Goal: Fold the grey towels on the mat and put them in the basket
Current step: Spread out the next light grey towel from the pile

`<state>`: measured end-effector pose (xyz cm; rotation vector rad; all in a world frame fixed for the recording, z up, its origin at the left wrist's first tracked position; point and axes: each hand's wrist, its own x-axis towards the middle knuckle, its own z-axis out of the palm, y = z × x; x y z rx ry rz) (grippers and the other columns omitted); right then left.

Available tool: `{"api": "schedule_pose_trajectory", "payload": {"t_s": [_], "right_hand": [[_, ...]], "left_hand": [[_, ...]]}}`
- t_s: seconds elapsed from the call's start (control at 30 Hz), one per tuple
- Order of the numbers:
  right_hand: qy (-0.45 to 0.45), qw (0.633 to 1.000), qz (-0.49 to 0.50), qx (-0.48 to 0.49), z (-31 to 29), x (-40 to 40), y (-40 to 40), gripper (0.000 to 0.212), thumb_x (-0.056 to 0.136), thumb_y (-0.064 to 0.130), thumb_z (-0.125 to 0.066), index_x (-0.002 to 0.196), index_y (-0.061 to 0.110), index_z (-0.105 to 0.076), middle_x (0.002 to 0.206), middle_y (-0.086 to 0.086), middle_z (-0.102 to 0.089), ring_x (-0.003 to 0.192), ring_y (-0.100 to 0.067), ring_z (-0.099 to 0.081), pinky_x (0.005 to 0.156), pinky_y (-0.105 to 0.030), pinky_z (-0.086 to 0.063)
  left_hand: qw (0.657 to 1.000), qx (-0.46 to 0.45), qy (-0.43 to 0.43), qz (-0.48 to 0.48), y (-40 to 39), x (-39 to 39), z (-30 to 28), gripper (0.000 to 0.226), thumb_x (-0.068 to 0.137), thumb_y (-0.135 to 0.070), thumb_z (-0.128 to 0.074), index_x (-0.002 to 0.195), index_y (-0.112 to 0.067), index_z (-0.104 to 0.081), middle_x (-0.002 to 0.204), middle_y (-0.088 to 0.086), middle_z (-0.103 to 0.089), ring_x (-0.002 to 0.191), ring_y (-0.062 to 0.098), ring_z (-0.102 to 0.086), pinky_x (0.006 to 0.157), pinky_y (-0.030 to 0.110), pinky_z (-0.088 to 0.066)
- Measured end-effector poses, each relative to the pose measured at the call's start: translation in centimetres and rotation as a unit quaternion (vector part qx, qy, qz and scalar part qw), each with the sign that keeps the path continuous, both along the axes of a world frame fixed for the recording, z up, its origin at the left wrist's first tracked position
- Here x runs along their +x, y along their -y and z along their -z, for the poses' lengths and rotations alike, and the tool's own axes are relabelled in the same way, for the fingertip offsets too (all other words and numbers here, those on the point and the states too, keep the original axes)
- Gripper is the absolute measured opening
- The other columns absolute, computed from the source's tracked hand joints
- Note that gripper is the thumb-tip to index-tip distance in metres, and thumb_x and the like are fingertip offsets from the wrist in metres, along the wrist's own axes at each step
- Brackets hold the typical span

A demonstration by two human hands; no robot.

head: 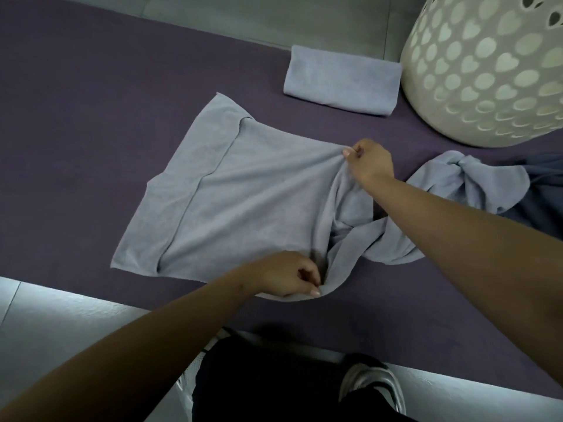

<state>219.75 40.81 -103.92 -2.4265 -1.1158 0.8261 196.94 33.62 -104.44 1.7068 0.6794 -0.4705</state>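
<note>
Left hand (286, 277) and right hand (368, 161) each pinch an edge of the grey towel (243, 202) on the mat (91, 102); likely best to carry both edges across evenly, keeping them taut.

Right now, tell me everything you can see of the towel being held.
The towel is light grey, soft cloth, spread mostly flat on the purple mat. Its left part is folded over in a band; its right side is bunched and twisted. The right hand pinches its far edge, the left hand its near edge.
</note>
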Motion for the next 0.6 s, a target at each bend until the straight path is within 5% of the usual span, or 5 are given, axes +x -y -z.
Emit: {"api": "schedule_pose_trajectory", "payload": {"t_s": [0.13, 0.23, 0.33, 0.5, 0.6], "right_hand": [[-0.027, 0.996, -0.050, -0.075, 0.6, -0.3, 0.2, 0.039, 0.098, 0.038, -0.043, 0.067, 0.015, -0.040, 0.068, 0.000, -0.043, 0.073, -0.019, -0.045, 0.058, -0.030, -0.033], [-0.121, 0.991, 0.027, -0.046, 0.2, -0.8, 0.2, 0.047, 0.097, 0.047, -0.041, 0.062, 0.016, -0.040, 0.064, 0.000, -0.042, 0.061, -0.015, -0.041, 0.067, -0.029, -0.034], [-0.145, 0.987, -0.031, -0.069, 0.4, -1.4, 0.3, 0.049, 0.089, 0.044, -0.059, 0.054, 0.018, -0.036, 0.058, 0.000, -0.040, 0.056, -0.014, -0.039, 0.063, -0.028, -0.036], [-0.171, 0.981, -0.059, -0.065, 1.4, -2.6, 0.3, 0.034, 0.082, 0.052, -0.064, 0.090, 0.020, -0.058, 0.086, 0.008, -0.058, 0.078, -0.007, -0.054, 0.068, -0.023, -0.042], [-0.167, 0.977, -0.070, -0.117, 1.4, -2.7, -0.1, 0.042, 0.088, 0.057, -0.053, 0.086, 0.015, -0.060, 0.081, 0.003, -0.058, 0.076, -0.014, -0.056, 0.071, -0.028, -0.042]], "left_hand": [[0.986, -0.028, 0.015, -0.162, 0.1, -0.6, -0.3, 0.016, 0.092, -0.025, -0.060, 0.090, -0.012, -0.070, 0.080, -0.001, -0.069, 0.070, 0.009, -0.064, 0.069, 0.022, -0.050], [0.940, 0.226, 0.021, -0.255, -0.5, -1.6, 0.5, 0.020, 0.092, -0.019, -0.053, 0.098, -0.010, -0.070, 0.101, 0.008, -0.063, 0.092, 0.021, -0.059, 0.079, 0.023, -0.044], [0.871, 0.445, 0.027, -0.206, -1.4, -3.0, 2.4, 0.045, 0.085, -0.037, -0.044, 0.115, -0.013, -0.065, 0.120, 0.015, -0.057, 0.108, 0.036, -0.055, 0.090, 0.046, -0.048], [0.925, 0.352, -0.098, -0.109, -1.4, -4.5, 3.9, 0.084, 0.076, -0.070, -0.005, 0.152, -0.035, -0.009, 0.161, 0.006, 0.004, 0.147, 0.025, 0.002, 0.118, 0.048, -0.002], [0.931, 0.315, -0.069, -0.170, -1.3, -4.6, 3.7, 0.084, 0.076, -0.071, -0.003, 0.152, -0.035, 0.000, 0.161, 0.004, 0.004, 0.148, 0.019, 0.004, 0.118, 0.043, 0.004]]}}
